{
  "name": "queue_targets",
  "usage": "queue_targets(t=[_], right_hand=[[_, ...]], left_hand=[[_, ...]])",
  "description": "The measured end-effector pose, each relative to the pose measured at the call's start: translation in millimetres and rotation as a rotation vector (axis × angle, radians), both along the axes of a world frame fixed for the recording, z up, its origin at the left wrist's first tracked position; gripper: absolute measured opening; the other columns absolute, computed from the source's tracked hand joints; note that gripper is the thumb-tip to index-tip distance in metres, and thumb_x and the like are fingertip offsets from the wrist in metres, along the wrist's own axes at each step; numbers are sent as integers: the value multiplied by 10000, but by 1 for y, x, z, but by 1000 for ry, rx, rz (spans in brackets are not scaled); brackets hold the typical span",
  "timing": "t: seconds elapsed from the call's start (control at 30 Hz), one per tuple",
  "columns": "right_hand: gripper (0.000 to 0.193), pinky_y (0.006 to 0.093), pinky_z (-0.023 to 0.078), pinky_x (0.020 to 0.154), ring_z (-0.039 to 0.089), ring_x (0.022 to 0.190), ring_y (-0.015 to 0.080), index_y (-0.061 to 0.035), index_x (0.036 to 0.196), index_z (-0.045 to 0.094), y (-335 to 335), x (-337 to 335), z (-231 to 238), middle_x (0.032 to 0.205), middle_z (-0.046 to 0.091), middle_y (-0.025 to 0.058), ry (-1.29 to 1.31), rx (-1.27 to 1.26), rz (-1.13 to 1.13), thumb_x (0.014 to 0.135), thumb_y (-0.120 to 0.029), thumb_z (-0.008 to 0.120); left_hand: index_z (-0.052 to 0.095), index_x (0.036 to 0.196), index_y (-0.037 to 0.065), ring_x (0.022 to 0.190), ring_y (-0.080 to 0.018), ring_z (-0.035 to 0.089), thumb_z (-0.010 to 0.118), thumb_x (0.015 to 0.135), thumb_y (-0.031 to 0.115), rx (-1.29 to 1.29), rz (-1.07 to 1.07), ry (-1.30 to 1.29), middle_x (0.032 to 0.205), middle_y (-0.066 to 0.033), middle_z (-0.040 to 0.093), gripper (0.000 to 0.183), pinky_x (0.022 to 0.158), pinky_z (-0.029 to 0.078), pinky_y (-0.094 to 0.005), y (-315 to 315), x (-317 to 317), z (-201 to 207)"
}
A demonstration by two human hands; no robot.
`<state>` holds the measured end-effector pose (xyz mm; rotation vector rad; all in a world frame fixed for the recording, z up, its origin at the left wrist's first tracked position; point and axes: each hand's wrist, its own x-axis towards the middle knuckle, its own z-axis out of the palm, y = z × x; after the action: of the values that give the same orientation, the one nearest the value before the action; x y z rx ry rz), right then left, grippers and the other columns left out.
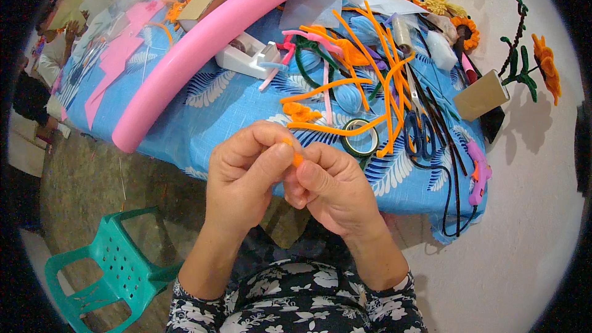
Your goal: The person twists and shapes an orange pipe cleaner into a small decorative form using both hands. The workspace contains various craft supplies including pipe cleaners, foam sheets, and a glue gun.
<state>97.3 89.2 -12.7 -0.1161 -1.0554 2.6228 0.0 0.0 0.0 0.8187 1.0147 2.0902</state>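
Observation:
Both hands meet in front of me at the table's near edge. Between the thumb and fingers of my left hand [246, 169] and those of my right hand [330, 188] is a short piece of orange pipe cleaner [297, 159]; most of it is hidden by the fingers. Just beyond my hands lie several long orange pipe cleaners [333, 128], loosely crossed. A folded orange pipe-cleaner piece [301, 112] rests by them. To the right of my fingers sits a roll of green tape [359, 137], with dark-handled scissors [419, 132] beside it.
A long pink balloon [216, 55] arches across the blue patterned tablecloth [203, 139]. A white tape dispenser [243, 55] stands behind my hands. At the right edge lies a pink glue gun [478, 172] with its black cord. A green plastic chair [123, 259] is at lower left.

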Motion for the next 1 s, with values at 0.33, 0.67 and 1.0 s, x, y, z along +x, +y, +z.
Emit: queue_targets(t=[0.33, 0.67, 1.0], right_hand=[[202, 186, 365, 520, 450, 575, 74, -25, 797, 544, -5, 0, 3, 670, 518, 13, -12, 121, -93, 871, -213, 534], [126, 224, 444, 678, 535, 772, 89, 6, 934, 570, -9, -4, 5, 860, 573, 50, -88, 527, -469, 823, -52, 579], [121, 205, 448, 628, 549, 674, 94, 21, 943, 550, 8, -5, -3, 788, 593, 67, -139, 699, -734, 848, -52, 538]], left_hand=[[573, 828, -23, 631, -63, 500, 520, 835, 36, 24, 74, 67, 777, -40, 549, 80, 568, 396, -182, 1, 5, 4], [587, 908, -5, 527, -12, 373, 563, 826, 79, -76, 229, -143, 698, 14, 533, 120, 455, 265, -158, 11, 4, -7], [483, 1080, 23, 491, -50, 385, 428, 899, 329, -103, 77, -280, 785, -43, 551, 360, 432, 265, -166, 22, 0, -6]])
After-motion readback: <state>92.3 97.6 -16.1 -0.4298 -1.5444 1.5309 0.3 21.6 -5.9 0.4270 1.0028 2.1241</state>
